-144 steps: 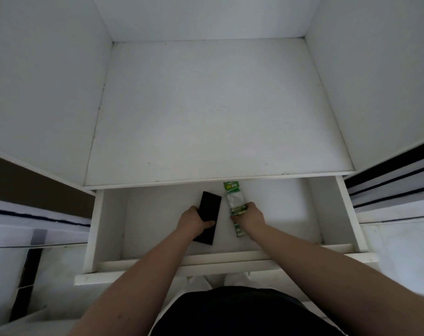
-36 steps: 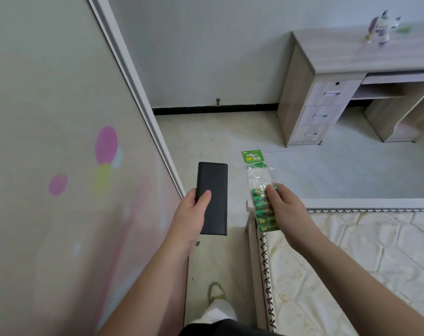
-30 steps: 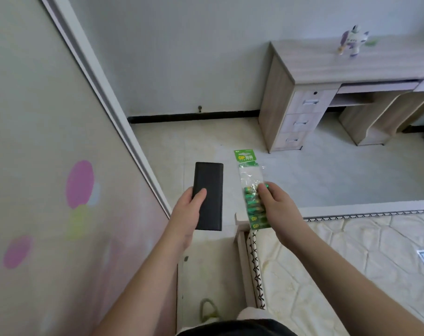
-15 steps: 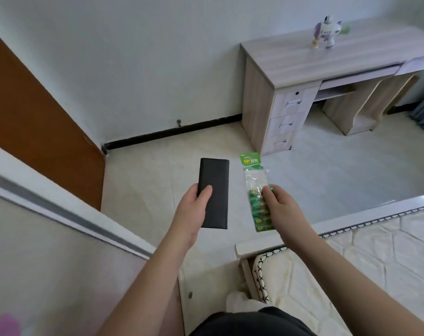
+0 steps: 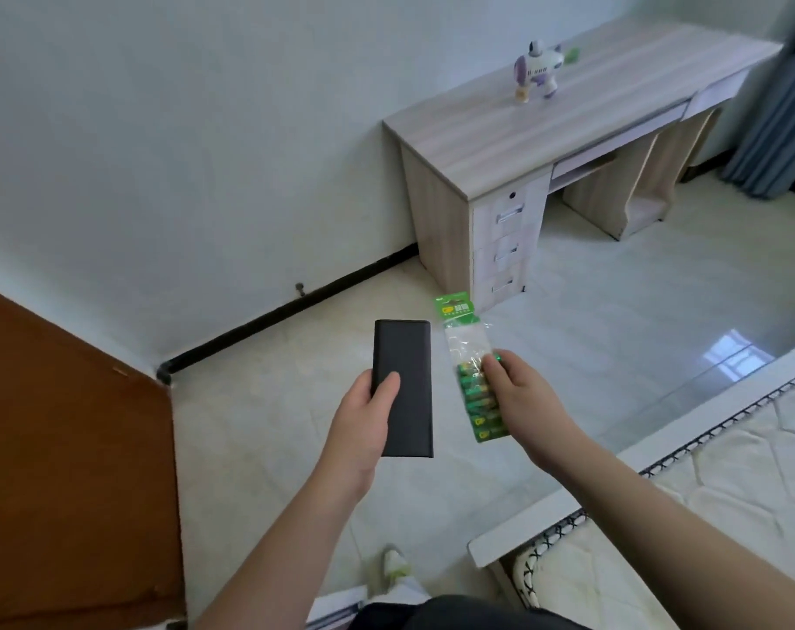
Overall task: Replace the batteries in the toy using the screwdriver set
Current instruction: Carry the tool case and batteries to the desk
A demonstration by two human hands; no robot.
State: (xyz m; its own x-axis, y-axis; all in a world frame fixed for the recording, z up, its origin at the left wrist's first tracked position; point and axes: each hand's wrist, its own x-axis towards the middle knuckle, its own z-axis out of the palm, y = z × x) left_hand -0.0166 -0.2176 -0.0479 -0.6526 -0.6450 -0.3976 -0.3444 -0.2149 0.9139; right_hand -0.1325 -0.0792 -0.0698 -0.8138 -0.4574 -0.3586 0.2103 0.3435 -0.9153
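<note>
Since half a second ago my view has swung further right: the bench [image 5: 545,125] now sits larger and more side-on at upper right, a grey-blue curtain [image 5: 782,106] has come in at the right edge, and the brown door [image 5: 68,447] fills more of the lower left. Both hands have kept their loads and their place in front of me.

My left hand [image 5: 357,425] has its grip closed round the lower part of the black case [image 5: 404,384], thumb laid on its front face; the case stands upright and shut, so I cannot tell what is inside. My right hand [image 5: 523,397] pinches the battery pack [image 5: 470,370] at its middle. The pack is a clear sleeve with a green header card on top; green cells are stacked in its lower half, the upper half looks hollow. Case and pack hang just beside each other, not touching.

The toy [image 5: 537,70], white and purple, stands on the bench top near its back edge, well apart from my hands. The bench's near corner juts toward me, with three drawers [image 5: 507,247] below it, all closed, and an open knee space to their right.

Pale tiled floor [image 5: 613,311] lies open between me and the bench. The bed's white frame edge [image 5: 659,447] and mattress [image 5: 727,493] close off the lower right; the wall with its black skirting [image 5: 295,306] bounds the left.
</note>
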